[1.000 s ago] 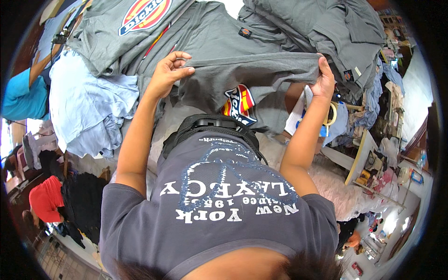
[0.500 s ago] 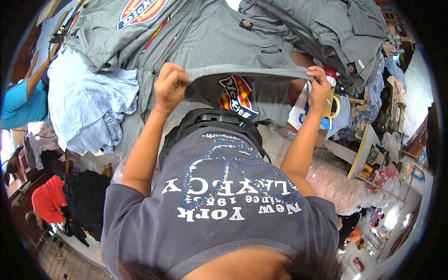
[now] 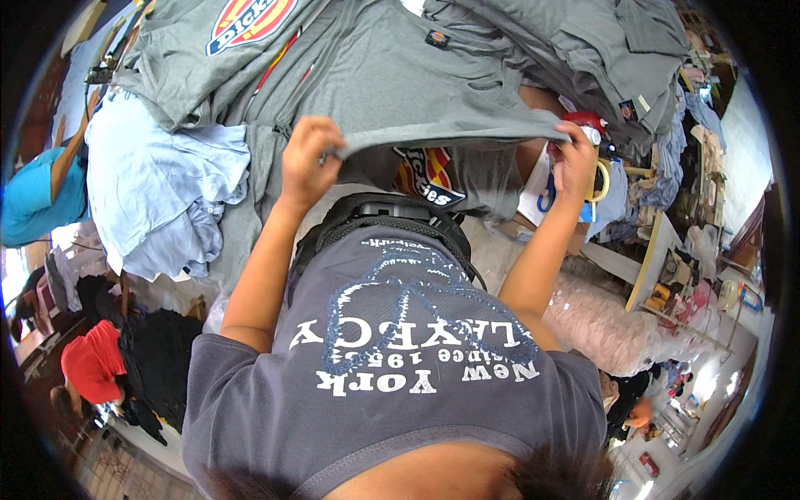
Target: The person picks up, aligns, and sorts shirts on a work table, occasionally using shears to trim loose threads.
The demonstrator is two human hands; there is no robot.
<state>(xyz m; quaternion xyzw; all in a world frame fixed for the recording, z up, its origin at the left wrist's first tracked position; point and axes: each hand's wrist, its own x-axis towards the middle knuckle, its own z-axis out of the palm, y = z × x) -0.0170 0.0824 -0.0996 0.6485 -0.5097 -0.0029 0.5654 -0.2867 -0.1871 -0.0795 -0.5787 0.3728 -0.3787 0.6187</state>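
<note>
A grey T-shirt lies in front of me, its near hem lifted and stretched between my hands. My left hand is closed at the left end of the hem. A small dark metallic bit shows at its fingers; I cannot tell what it is. My right hand pinches the hem's right end between thumb and fingers. Below the raised edge, a colourful printed emblem shows on grey cloth, partly covered by the hem.
More grey T-shirts are heaped at the far side. Light blue garments hang at the left. By my right hand are a yellow tape roll and a red object. A person in a blue top is at far left.
Both hands have come slightly nearer to me, the right also shifting a little to the right. The hem has come down, covering more of the emblem beneath.
</note>
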